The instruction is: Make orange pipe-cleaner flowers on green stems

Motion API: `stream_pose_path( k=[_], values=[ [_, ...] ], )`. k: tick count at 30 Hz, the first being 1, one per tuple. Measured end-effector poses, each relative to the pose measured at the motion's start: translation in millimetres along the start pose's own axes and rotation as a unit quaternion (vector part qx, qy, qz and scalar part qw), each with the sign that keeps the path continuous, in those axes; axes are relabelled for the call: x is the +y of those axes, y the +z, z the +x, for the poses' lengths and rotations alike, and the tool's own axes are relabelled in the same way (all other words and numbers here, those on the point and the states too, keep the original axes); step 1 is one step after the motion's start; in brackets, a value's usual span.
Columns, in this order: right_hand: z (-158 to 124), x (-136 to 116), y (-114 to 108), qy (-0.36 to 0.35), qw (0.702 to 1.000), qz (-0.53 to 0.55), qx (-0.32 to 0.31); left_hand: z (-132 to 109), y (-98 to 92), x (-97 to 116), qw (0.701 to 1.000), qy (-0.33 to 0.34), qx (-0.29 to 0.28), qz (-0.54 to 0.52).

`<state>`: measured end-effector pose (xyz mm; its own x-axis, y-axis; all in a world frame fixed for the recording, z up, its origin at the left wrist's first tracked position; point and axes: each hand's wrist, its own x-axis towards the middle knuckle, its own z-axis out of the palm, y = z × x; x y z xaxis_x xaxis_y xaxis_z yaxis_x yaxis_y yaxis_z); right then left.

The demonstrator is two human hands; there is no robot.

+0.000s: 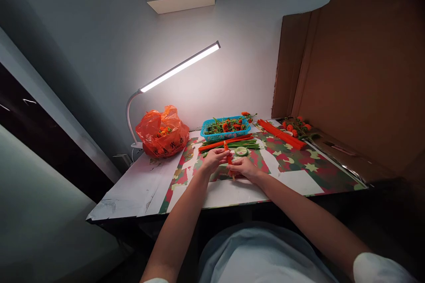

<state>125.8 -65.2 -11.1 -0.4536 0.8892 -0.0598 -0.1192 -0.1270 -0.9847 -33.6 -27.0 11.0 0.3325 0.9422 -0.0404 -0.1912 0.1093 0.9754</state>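
Between my hands, a short length of orange material (226,147) stands nearly upright, with pale ends at top and bottom. It looks like orange pipe cleaners round a thin stick, but the detail is too small to be sure. My left hand (215,160) pinches it at the middle from the left. Lower down, my right hand (245,168) closes on it with thumb and fingers. Just beyond my right hand lies a roll of pale green tape (241,151). Behind it are a bundle of green stems (247,145) and a bundle of orange stems (210,145).
A blue basket (202,131) holds orange flowers with green stems. To the left sit an orange plastic bag (166,141) and a lit desk lamp (179,68). Another orange bundle (282,135) and orange flowers (299,127) lie right, beside a cardboard panel (352,79).
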Motion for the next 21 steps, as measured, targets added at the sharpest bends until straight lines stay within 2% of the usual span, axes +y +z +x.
stream_pose_path(
  k=[5,10,12,17,21],
  values=[
    [-1.3,-2.2,0.8,0.020,1.000,0.019,0.012,0.3,-1.2,-1.7,1.000,0.004,0.009,-0.004],
    [-3.8,-4.7,-2.5,0.030,0.997,0.055,-0.046,-0.8,2.0,6.5,0.992,-0.005,-0.064,-0.111],
    [-3.9,-5.1,-3.9,0.034,0.995,0.066,-0.069,-1.4,2.5,10.0,0.986,0.000,-0.074,-0.148],
    [-3.6,-5.8,-6.4,0.038,0.989,0.080,-0.119,-2.4,0.7,10.4,0.987,0.007,-0.016,-0.159],
    [-4.8,-6.5,-6.0,0.034,0.989,0.063,-0.126,-4.0,1.4,10.4,0.990,-0.009,0.010,-0.137]
  ],
)
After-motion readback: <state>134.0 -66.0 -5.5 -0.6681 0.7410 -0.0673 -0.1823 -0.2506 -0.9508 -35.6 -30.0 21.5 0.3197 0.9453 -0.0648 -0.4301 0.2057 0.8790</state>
